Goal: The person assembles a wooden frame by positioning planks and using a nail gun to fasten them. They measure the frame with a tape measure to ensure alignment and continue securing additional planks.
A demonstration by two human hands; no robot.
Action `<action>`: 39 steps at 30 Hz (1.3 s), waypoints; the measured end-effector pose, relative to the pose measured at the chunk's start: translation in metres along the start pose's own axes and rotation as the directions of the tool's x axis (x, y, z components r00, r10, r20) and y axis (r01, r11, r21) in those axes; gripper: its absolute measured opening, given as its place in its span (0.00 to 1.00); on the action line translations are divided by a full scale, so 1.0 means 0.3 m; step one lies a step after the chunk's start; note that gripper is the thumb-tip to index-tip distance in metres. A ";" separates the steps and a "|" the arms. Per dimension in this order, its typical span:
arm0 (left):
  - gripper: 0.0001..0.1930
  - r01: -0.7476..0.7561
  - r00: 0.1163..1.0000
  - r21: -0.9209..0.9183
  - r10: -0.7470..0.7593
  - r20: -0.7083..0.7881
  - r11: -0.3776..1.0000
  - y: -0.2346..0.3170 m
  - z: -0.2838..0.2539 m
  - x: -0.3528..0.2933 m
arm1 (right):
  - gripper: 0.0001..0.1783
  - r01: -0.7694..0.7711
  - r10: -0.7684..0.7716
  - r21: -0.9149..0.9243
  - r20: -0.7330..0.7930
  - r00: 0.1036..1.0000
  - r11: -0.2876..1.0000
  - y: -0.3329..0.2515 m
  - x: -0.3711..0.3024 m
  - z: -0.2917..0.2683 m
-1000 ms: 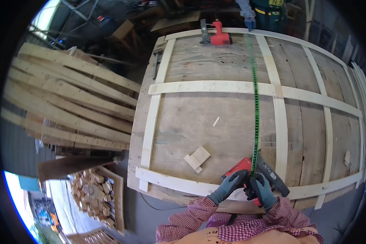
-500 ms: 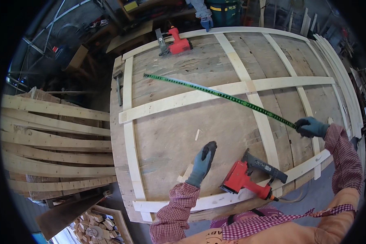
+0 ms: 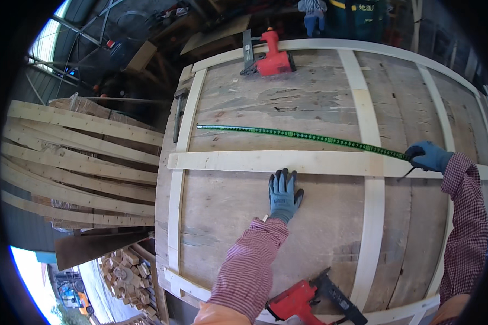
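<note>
My right hand point(image 3: 431, 156), in a blue-grey glove, is closed at the right end of a tape measure point(image 3: 309, 137). Its long green blade stretches leftward, just beyond the long middle slat point(image 3: 228, 161), and ends near the left upright slat point(image 3: 184, 135). The tape's case is mostly hidden in that hand. My left hand point(image 3: 284, 196), gloved alike, lies palm down with fingers stretched, their tips at the near edge of the middle slat. These pale slats form a grid on a large plywood panel point(image 3: 309, 216).
A red nail gun point(image 3: 298, 301) lies at the near edge, another red nail gun point(image 3: 275, 59) at the far edge. A hammer point(image 3: 178, 116) rests at the left. Stacked slats point(image 3: 92, 162) and a box of offcuts point(image 3: 127, 273) stand left. Another person's gloved hand point(image 3: 313, 23) is beyond the panel.
My left hand has moved forward to the middle slat and spread flat. The blade has swung from a steep slant to nearly alongside that slat. The view has shifted.
</note>
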State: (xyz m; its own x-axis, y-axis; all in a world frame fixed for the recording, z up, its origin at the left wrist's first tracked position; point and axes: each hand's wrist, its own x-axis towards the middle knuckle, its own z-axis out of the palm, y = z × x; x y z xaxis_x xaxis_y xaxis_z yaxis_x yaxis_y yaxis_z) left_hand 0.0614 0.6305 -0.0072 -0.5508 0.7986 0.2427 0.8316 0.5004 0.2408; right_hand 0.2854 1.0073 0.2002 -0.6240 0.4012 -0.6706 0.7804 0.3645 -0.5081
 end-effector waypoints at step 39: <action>0.26 0.355 0.935 -0.062 -0.356 0.005 0.933 -0.202 0.083 0.535 | 0.20 0.224 -0.228 -0.248 0.014 0.974 0.942 -0.265 0.702 0.207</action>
State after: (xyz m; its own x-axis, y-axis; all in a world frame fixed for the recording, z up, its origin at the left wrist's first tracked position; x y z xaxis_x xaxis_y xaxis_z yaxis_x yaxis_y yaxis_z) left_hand -0.0757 0.7367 -0.0061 -0.8102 0.5700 0.1363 0.5755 0.7298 0.3690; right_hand 0.0945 1.0106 0.0660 -0.7850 0.2958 -0.5443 0.5853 0.6419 -0.4953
